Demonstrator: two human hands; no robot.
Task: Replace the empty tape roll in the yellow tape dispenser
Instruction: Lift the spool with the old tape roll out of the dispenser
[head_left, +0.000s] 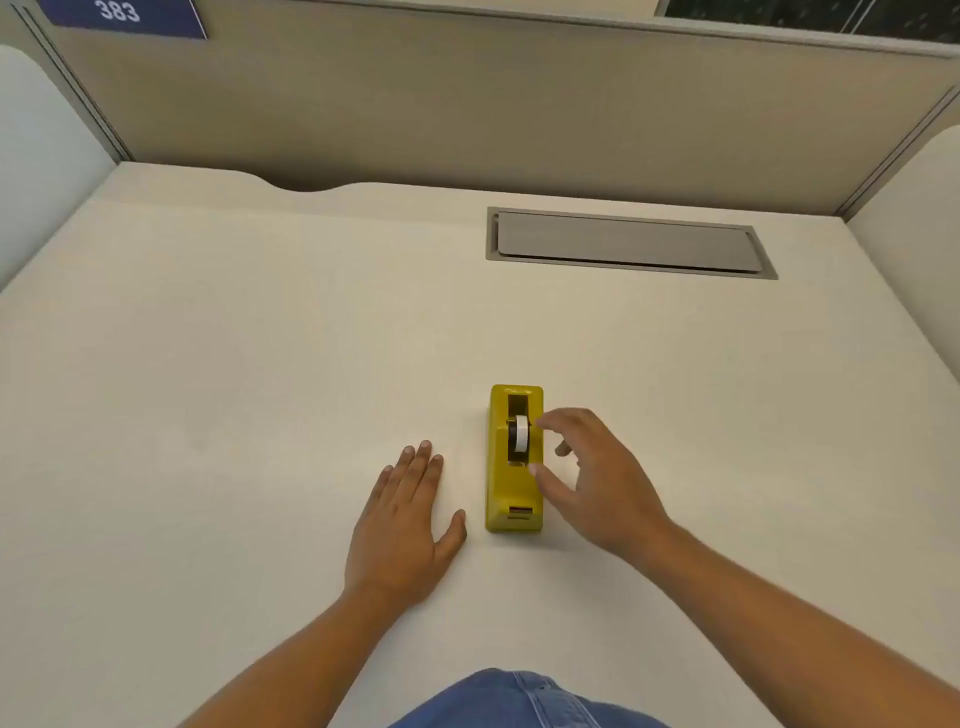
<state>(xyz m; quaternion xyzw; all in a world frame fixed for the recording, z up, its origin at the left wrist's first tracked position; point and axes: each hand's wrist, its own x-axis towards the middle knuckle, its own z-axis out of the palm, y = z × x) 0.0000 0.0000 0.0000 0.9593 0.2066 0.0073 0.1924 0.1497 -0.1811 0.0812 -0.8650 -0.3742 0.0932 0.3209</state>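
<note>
A yellow tape dispenser (514, 493) stands lengthwise on the cream desk (260, 338), a little right of centre. A white tape roll (520, 434) on a dark hub sits upright in its slot. My right hand (597, 483) hovers at the dispenser's right side, fingers spread, with the index fingertip and thumb tip touching or almost touching the yellow body beside the roll. It holds nothing. My left hand (405, 525) lies flat on the desk just left of the dispenser, palm down, fingers together, thumb pointing toward the dispenser's near end.
A grey cable hatch (628, 241) is set flush into the desk at the back right. Beige partition walls (467, 104) close the desk at the back and sides. A blue sign reading 383 (122, 15) hangs top left. Blue denim (519, 701) shows at the bottom edge.
</note>
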